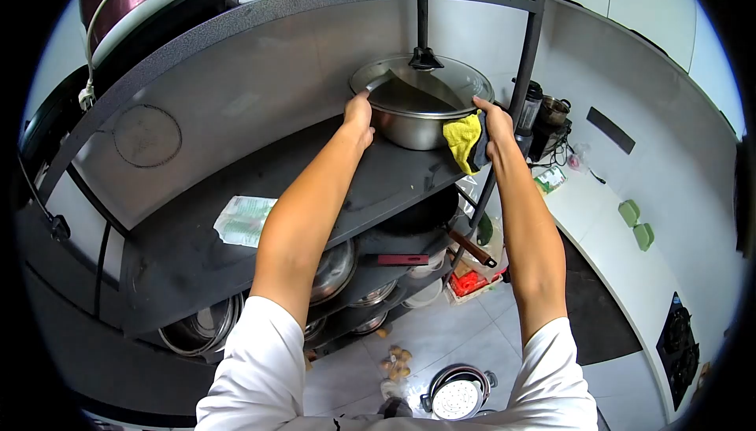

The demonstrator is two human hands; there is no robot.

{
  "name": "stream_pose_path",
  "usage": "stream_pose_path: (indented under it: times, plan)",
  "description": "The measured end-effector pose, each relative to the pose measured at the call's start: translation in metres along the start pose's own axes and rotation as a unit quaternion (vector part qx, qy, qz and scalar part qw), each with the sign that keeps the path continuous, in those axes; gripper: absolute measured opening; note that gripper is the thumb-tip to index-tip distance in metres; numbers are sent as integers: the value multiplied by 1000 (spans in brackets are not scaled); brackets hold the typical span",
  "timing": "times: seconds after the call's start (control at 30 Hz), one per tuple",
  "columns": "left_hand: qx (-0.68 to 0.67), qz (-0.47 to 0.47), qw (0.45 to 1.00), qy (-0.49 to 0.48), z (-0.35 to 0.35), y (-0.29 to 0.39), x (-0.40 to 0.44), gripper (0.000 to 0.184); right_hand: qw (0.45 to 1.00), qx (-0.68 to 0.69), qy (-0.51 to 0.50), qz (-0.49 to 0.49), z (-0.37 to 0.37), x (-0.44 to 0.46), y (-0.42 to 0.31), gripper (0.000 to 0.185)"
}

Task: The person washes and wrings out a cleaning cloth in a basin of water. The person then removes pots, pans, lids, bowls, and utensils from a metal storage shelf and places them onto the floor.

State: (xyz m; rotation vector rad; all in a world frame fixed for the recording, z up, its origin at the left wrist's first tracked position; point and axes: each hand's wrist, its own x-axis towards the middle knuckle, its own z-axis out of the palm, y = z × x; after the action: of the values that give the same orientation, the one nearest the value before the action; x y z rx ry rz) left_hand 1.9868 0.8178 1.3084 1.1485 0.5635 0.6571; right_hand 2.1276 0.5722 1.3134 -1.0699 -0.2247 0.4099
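A steel pot (411, 128) with a glass lid (461, 83) and a black knob (425, 58) is at the right end of the dark shelf (386, 177). My left hand (360, 120) is closed on the pot's left side, with its thumb up by the rim. On the opposite side, my right hand (494, 125) is closed around a yellow and grey cloth (465, 141) and the pot's edge, thumb near the lid. The cloth hangs down against the pot wall. Whether the pot's base touches the shelf is unclear.
A crumpled paper (246, 221) lies left on the shelf. A rack post (529, 57) rises close to my right hand. Below are a brown-handled pan (472, 248) and several metal pans. A blender (529, 108) stands on the white counter (587, 214). More cookware (457, 399) is on the floor.
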Motion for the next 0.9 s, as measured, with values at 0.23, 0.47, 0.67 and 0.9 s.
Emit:
stream_pose_path:
  times: [0.23, 0.47, 0.67, 0.9]
  plan:
    - [-33, 15, 999, -32, -28, 12, -41, 40, 998, -36, -35, -41, 0, -60, 2, 28]
    - [-44, 10, 999, 2, -60, 28, -82, 39, 980, 88, -173, 53, -14, -70, 19, 52]
    - [-75, -7, 997, -28, -64, 26, -72, 39, 984, 13, -174, 14, -4, -46, 8, 49]
    - [-133, 34, 990, -37, -61, 26, -118, 38, 983, 55, -174, 5, -20, -85, 17, 38]
